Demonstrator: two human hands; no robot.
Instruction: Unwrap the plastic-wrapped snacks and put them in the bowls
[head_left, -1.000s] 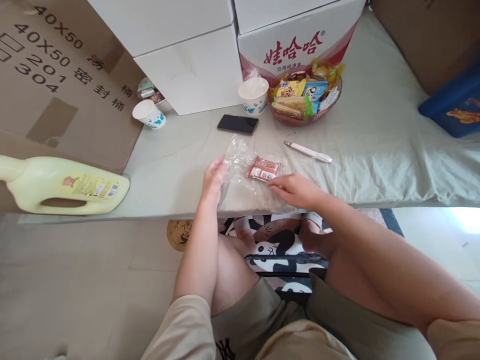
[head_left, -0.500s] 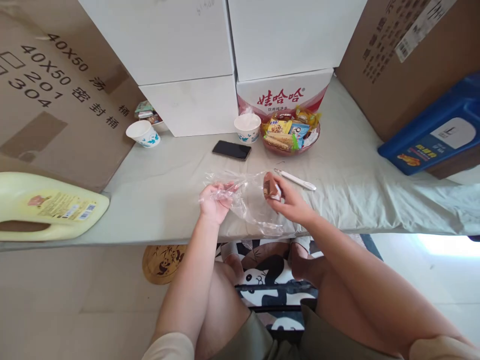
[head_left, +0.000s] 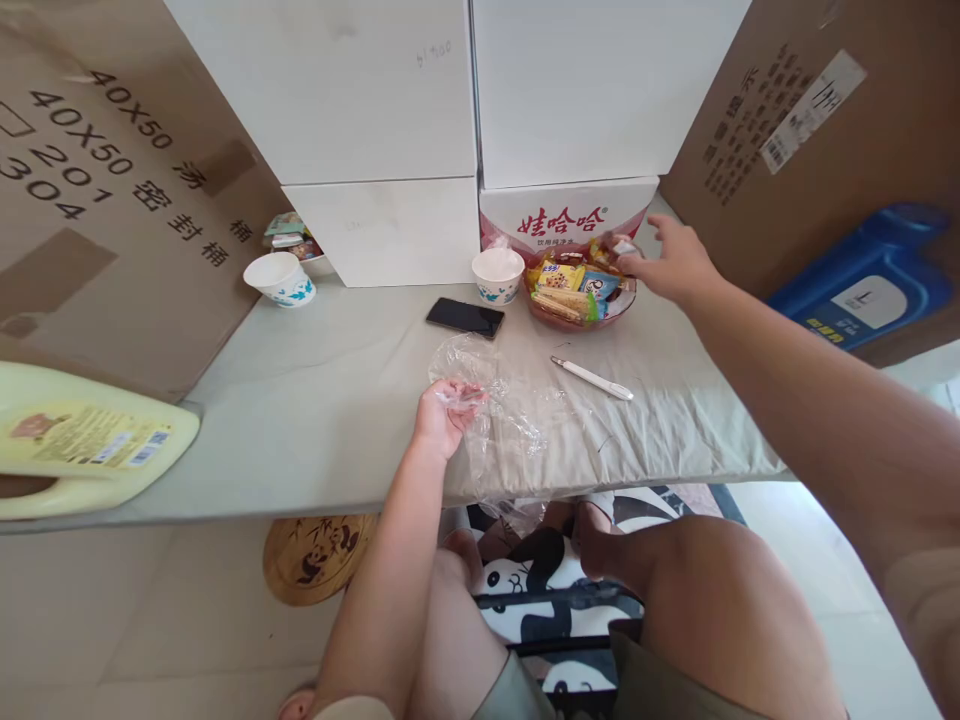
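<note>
Right hand up at the right rim of the snack bowl, fingers parted, thumb close to the wrapped packets; whether it touches one, I can't tell! Down to the bowl's left, nearer the person, the left hand pinches a clear plastic bag between thumb and fingers. That bag lies crumpled in front of the bowl, long axis running toward the person and slanting right, its near end drooping over the edge of the cloth! Just in front of the bowl, a white pen-like tool lies aslant, metal tip pointing away and left. Beside the bowl's left, a paper cup; farther left, a phone.
</note>
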